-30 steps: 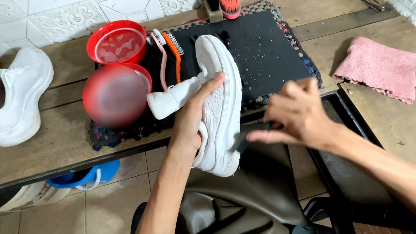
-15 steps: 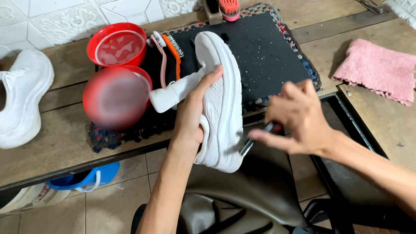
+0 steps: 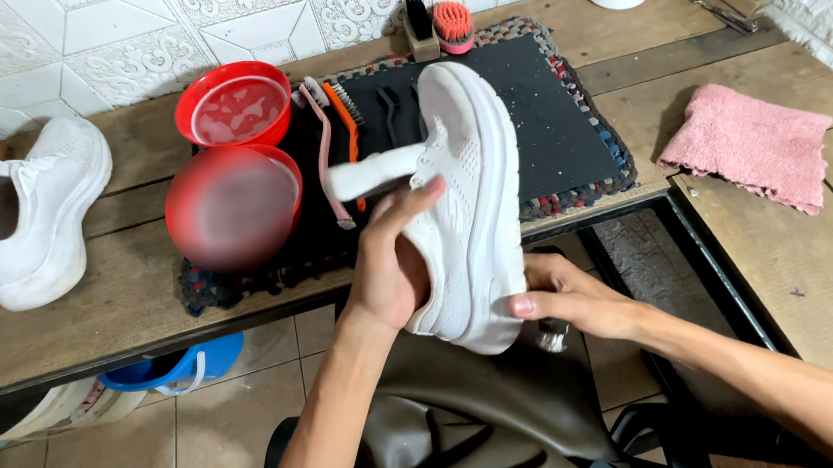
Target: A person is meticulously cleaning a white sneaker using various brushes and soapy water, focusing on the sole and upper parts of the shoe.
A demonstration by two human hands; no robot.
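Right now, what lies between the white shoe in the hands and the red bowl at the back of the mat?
In the head view, two brushes lie on the black mat between the white shoe and the red bowl: a pink brush and an orange brush.

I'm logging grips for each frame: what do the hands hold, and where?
Left hand grips the white mesh sneaker at its opening; right hand supports its heel end, with a small brush partly hidden.
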